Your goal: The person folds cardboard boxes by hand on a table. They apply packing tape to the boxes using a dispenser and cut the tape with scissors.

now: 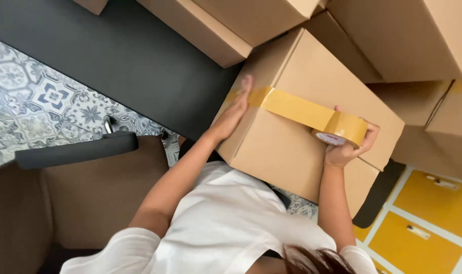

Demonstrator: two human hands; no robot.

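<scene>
A brown cardboard box rests on the edge of a dark table, against my white shirt. A strip of tan packing tape runs across its closed top. My left hand lies flat with fingers together, pressing the tape's end down at the box's left edge. My right hand grips the tape roll near the box's right edge, with the strip stretched between the two hands.
Several more cardboard boxes are stacked behind and to the right of the taped one. A brown chair with a black armrest stands at the left over a patterned tile floor. Yellow drawer fronts show at lower right.
</scene>
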